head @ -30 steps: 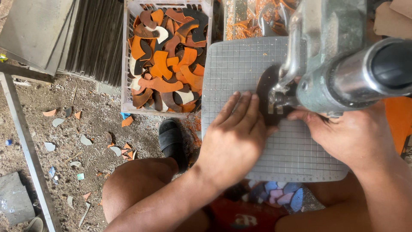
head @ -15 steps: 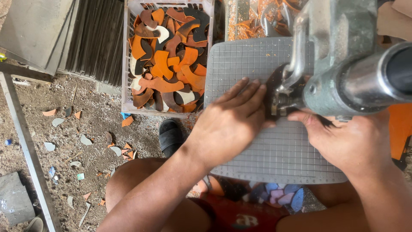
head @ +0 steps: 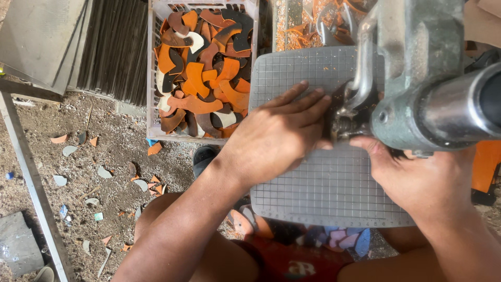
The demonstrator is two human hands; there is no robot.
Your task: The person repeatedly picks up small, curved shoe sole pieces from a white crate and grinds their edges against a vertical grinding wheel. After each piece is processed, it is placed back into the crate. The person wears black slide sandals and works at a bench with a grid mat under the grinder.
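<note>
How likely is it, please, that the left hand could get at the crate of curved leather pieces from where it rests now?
Probably yes. The left hand lies flat on the gridded mat, and the open-topped crate sits just beyond the mat's left edge with nothing between them.

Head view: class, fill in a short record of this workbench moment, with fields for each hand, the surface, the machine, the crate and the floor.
left hand: flat on the mat, fingers at the machine's foot
right hand: on the mat under the machine
mat: grey, gridded
machine: grey metal, above the mat
dark piece: under the foot, mostly hidden
crate: full of orange, brown, black and white curved pieces
floor: dirt, scattered scraps
</note>
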